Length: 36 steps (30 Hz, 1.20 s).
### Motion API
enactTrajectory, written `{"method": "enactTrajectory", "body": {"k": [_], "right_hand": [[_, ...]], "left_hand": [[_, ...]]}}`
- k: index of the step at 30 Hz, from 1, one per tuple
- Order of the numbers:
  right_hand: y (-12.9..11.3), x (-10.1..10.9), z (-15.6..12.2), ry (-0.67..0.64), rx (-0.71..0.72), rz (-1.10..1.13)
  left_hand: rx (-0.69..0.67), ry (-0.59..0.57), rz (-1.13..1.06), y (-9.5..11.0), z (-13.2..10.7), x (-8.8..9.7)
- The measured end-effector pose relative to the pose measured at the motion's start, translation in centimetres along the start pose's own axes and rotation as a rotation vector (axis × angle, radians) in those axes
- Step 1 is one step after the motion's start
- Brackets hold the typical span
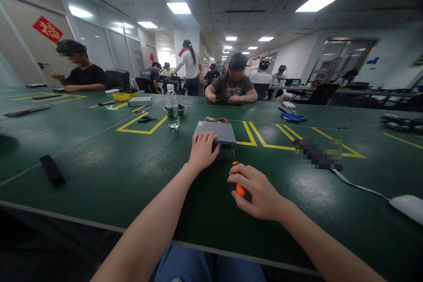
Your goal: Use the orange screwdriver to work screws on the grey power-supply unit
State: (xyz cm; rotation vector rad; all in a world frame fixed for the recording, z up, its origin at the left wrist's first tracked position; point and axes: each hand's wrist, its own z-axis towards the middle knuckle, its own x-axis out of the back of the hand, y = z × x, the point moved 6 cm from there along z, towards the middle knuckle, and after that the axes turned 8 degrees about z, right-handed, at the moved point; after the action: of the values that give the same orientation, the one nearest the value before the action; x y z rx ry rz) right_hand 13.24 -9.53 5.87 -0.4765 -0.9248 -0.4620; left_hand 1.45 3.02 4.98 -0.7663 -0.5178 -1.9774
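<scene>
A flat grey metal box (216, 132) with coloured wires at its far end lies on the green table (109, 163) in front of me. My left hand (202, 150) rests on the box's near left corner, fingers curled over its edge. My right hand (256, 191) is closed round the orange handle of a screwdriver (238, 185). The thin shaft points up toward the near face of the box.
A water bottle (172, 106) stands left of the box, a small bowl behind it. A black flat bar (52, 169) lies at left, a white device (408, 206) with a cable at right. Several people sit across the table. Yellow tape marks the surface.
</scene>
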Motion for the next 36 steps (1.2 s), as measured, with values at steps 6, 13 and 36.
{"method": "enactTrajectory", "body": {"k": [6, 13, 36], "right_hand": [[0.3, 0.4, -0.1, 0.039, 0.008, 0.019], [0.2, 0.2, -0.2, 0.076, 0.057, -0.031], [0.4, 0.2, -0.3, 0.124, 0.034, 0.061]], "left_hand": [[0.003, -0.014, 0.007, 0.0, 0.0, 0.0], [0.005, -0.022, 0.006, 0.0, 0.0, -0.1], [0.013, -0.033, 0.004, 0.0, 0.1, 0.0]]}}
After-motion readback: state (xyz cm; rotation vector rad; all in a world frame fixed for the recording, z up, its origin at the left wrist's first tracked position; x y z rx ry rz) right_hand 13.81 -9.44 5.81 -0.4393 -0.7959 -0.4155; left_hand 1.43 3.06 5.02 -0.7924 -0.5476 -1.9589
